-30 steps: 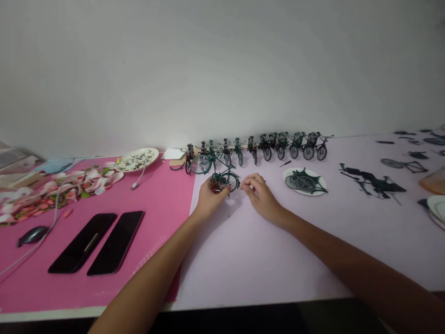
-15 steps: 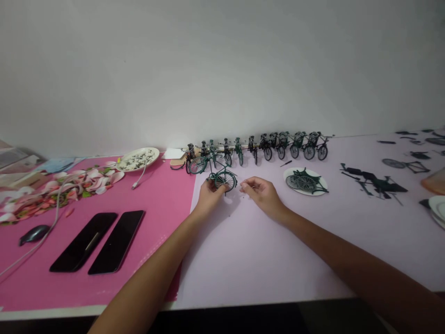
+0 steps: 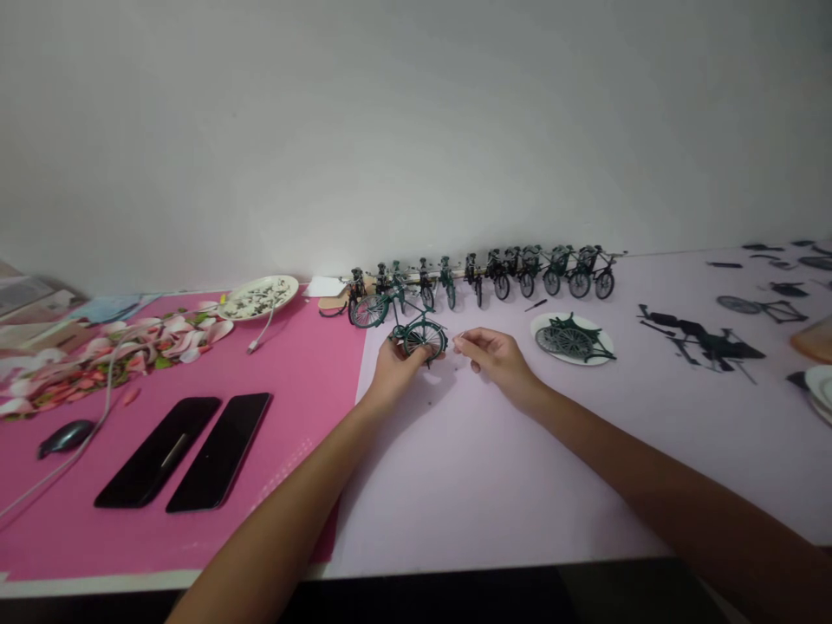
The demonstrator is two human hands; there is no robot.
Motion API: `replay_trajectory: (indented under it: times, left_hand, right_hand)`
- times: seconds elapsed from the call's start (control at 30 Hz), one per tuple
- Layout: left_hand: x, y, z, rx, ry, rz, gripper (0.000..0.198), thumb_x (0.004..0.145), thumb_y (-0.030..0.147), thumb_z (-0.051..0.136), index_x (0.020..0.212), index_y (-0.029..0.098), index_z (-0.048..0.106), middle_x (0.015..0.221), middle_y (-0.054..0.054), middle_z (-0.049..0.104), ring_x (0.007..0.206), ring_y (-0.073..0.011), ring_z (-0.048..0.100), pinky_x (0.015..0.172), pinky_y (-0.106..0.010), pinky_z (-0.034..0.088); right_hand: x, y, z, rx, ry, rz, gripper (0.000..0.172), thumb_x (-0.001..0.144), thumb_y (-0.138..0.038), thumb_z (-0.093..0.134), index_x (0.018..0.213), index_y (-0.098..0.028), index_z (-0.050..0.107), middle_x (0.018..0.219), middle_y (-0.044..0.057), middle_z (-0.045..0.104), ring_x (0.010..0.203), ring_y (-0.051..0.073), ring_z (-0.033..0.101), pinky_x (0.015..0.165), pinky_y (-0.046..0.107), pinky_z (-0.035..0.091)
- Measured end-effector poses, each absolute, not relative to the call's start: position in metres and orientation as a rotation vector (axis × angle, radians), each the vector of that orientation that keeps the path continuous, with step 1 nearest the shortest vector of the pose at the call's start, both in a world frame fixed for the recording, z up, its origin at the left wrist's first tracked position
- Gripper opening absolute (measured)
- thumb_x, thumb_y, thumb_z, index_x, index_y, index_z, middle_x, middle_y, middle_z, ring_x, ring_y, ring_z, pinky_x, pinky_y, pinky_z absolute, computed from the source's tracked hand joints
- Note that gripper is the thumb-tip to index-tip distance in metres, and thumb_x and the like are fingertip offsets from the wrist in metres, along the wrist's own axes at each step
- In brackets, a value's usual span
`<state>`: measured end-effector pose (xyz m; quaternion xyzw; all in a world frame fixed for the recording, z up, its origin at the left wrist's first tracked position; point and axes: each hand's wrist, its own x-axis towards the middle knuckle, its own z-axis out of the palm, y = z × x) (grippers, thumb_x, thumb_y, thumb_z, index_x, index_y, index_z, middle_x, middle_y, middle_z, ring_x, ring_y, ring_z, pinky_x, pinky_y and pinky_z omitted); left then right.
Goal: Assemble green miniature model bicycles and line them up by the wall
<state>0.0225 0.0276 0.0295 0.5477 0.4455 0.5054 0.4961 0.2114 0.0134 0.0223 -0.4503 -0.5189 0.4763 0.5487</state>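
Observation:
A green toy bicycle [image 3: 398, 322] is gripped by its right-hand wheel in my left hand [image 3: 394, 371], tilted above the pale part of the table. Just to the right, my right hand [image 3: 497, 360] is pinched with thumb and forefinger together, close to that wheel but apart from it. Whatever sits between those fingertips is too small to name. A tiny dark speck [image 3: 429, 403] lies on the table below the hands. Behind them, several finished-looking toy bicycles [image 3: 500, 276] stand in a row along the wall.
On the right are a white plate [image 3: 607, 354] with wheels and green frames, a dark screwdriver-like stick [image 3: 536, 305] and loose black parts [image 3: 702, 338]. To the left lie two phones [image 3: 217, 455], flower petals [image 3: 175, 338], a plate of small parts [image 3: 286, 284] and a cable [image 3: 107, 390].
The toy bicycle and my left hand have shifted very slightly right, with the wheel turned a little. My right hand stays pinched, having moved slightly right.

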Motion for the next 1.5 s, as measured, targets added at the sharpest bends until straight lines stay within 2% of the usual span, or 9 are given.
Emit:
replay_trajectory:
  times: [0.37,0.57,0.87,1.1,1.5]
  left_hand:
    - [0.026,0.021,0.034,1.275,1.042,1.180,0.024,0.067,0.028,0.076,0.084,0.013,0.068,0.086,-0.013,0.078,0.087,-0.0322,0.079,0.073,-0.035,0.060]
    - [0.026,0.022,0.032,1.270,1.019,1.175,0.024,0.068,0.030,0.075,0.082,0.012,0.069,0.087,-0.014,0.078,0.087,-0.0333,0.079,0.073,-0.036,0.061]
    - [0.026,0.020,0.035,1.292,1.034,1.151,0.021,0.067,0.028,0.072,0.082,0.013,0.068,0.082,-0.013,0.077,0.086,-0.0326,0.079,0.072,-0.035,0.060]
    - [0.026,0.020,0.035,1.285,1.033,1.142,0.024,0.066,0.027,0.073,0.085,0.013,0.067,0.086,-0.014,0.078,0.083,-0.0306,0.079,0.068,-0.032,0.059]
    - [0.025,0.022,0.033,1.312,1.030,1.135,0.021,0.068,0.028,0.073,0.082,0.013,0.069,0.086,-0.015,0.078,0.084,-0.0303,0.078,0.068,-0.033,0.059]
  right_hand:
    - [0.211,0.014,0.020,-1.083,-1.232,1.161,0.048,0.069,-0.063,0.086,0.083,-0.019,0.074,0.082,0.004,0.073,0.053,0.008,0.045,0.048,0.026,0.039]
    - [0.211,0.016,0.017,-1.071,-1.244,1.148,0.048,0.070,-0.064,0.084,0.082,-0.019,0.074,0.081,0.004,0.073,0.055,0.010,0.048,0.048,0.025,0.040]
    - [0.212,0.019,0.013,-1.044,-1.247,1.161,0.044,0.071,-0.062,0.084,0.082,-0.020,0.074,0.082,0.004,0.072,0.061,0.012,0.052,0.051,0.026,0.041]
    - [0.213,0.019,0.012,-1.040,-1.252,1.156,0.043,0.072,-0.062,0.083,0.082,-0.021,0.075,0.084,0.005,0.072,0.068,0.015,0.057,0.052,0.026,0.041]
    - [0.212,0.018,0.014,-1.023,-1.240,1.191,0.045,0.070,-0.062,0.085,0.081,-0.020,0.074,0.084,0.005,0.072,0.066,0.014,0.054,0.051,0.025,0.042]
